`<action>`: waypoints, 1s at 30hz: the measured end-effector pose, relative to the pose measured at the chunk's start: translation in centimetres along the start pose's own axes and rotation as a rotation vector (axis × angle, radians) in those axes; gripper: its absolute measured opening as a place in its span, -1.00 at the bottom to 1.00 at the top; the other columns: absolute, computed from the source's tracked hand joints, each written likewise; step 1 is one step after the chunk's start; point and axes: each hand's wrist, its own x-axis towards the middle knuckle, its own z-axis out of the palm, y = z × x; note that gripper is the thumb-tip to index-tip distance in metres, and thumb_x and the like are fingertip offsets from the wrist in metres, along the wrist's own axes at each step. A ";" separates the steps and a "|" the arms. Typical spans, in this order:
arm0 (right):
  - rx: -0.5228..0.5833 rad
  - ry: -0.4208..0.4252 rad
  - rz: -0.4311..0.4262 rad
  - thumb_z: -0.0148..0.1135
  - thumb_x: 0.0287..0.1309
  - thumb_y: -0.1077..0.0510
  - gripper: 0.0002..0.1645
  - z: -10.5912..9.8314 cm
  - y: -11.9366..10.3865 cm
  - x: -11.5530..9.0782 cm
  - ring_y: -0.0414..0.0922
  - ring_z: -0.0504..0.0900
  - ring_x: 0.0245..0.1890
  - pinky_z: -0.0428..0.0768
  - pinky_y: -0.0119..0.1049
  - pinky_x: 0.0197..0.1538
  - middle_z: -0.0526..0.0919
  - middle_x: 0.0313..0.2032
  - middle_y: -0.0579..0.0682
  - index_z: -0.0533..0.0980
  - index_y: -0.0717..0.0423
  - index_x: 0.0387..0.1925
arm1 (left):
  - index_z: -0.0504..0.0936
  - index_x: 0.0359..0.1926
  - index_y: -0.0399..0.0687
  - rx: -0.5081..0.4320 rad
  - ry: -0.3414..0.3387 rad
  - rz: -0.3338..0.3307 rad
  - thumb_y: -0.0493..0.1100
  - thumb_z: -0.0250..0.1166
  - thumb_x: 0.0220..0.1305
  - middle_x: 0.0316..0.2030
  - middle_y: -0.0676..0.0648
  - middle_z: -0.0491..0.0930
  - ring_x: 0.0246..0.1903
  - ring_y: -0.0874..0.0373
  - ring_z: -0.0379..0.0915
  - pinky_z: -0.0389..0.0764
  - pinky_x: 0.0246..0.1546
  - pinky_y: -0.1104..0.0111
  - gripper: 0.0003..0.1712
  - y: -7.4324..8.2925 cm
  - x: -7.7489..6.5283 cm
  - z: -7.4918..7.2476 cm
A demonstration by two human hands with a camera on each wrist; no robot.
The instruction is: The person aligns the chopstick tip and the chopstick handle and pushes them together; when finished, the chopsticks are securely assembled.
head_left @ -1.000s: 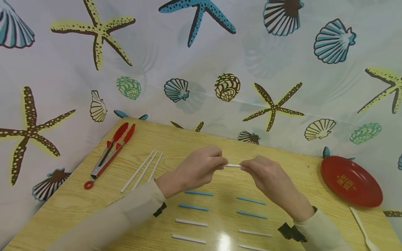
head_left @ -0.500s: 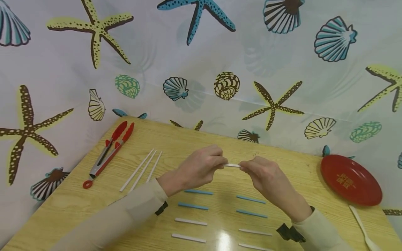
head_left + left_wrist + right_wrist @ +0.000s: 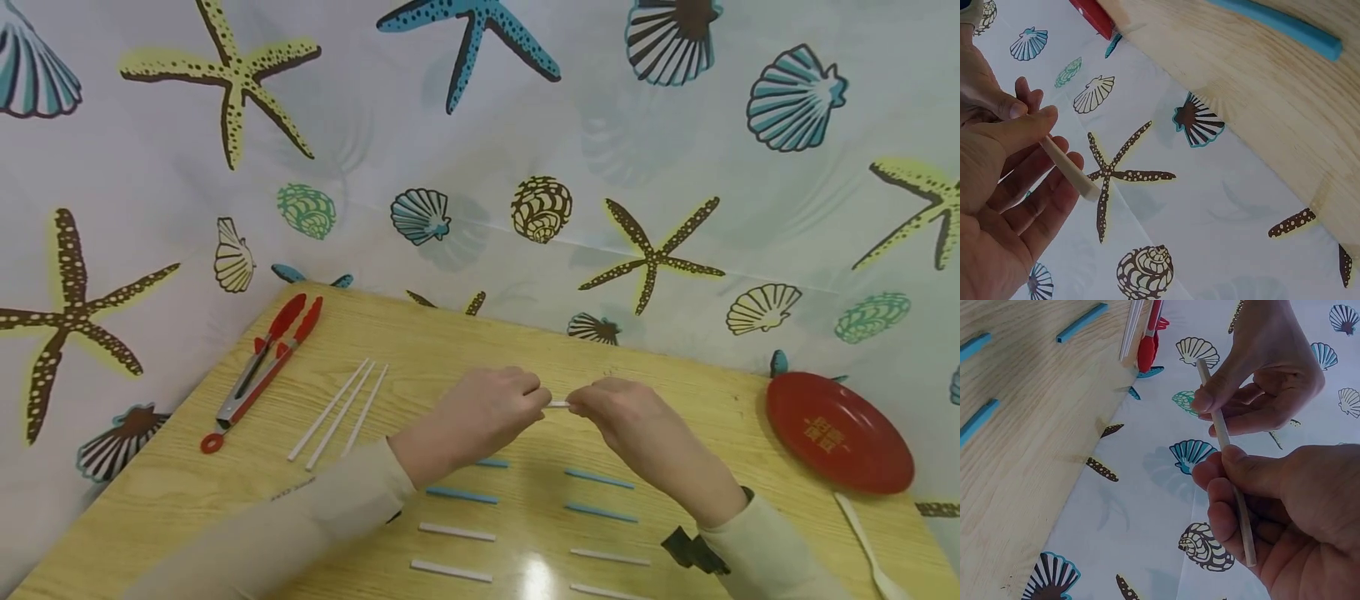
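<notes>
In came the left hand (image 3: 476, 417), a touch nearer and to the right, while the right hand (image 3: 630, 421) barely shifted: the stretch of white stick (image 3: 559, 404) showing between them shrank to a short sliver. That looked like a change of grip, so the work on this piece seemed to be midway, with nothing set down yet.

Both hands were grasping the stick, each pinching it between thumb and fingers. It bridged them, apparently raised above the table (image 3: 727, 408); one end poked out past the left hand's pinch, and the other ran across the right hand's fingers.

On the near side lay shorter pieces in two columns, left and right: blue sticks (image 3: 600, 479) farther off, pale sticks (image 3: 457, 532) nearer. Long white sticks (image 3: 328, 410) lay off to the left by the tongs (image 3: 273, 365), with the red plate (image 3: 862, 417) well apart at right.
</notes>
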 end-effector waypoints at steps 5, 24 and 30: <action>-0.014 -0.029 0.015 0.36 0.14 0.40 -0.89 -0.1 -0.2 0.1 -0.22 0.56 -0.47 0.57 -0.40 -0.37 0.63 -0.43 -0.10 0.66 0.18 -0.30 | 0.68 -0.23 -0.05 0.098 -0.020 -0.018 -0.15 0.41 0.27 -0.41 0.03 0.59 -0.48 0.23 0.50 0.49 -0.60 0.49 -0.89 0.7 0.3 -0.1; -0.053 0.190 0.039 0.56 -0.05 0.24 -0.49 -1.8 0.8 -0.4 -0.01 0.56 0.00 0.64 -0.12 -0.13 0.59 -0.02 0.03 0.61 0.11 0.00 | 0.63 -0.25 -0.09 -0.619 -0.208 -0.336 -0.24 0.37 0.29 -0.42 0.07 0.61 -0.51 0.30 0.49 0.51 -0.49 0.48 -0.94 -1.9 -0.9 0.1; 0.036 0.059 0.122 0.56 -0.02 0.18 -0.53 -0.8 1.2 -1.5 -0.12 0.60 -0.11 0.63 -0.20 -0.15 0.62 -0.09 -0.07 0.62 0.05 -0.03 | 0.62 -0.18 -0.21 -0.982 -0.231 -0.569 -0.28 0.36 0.29 -0.49 -0.02 0.58 -0.57 0.12 0.58 0.65 -0.53 0.36 -0.88 -4.4 -3.3 0.4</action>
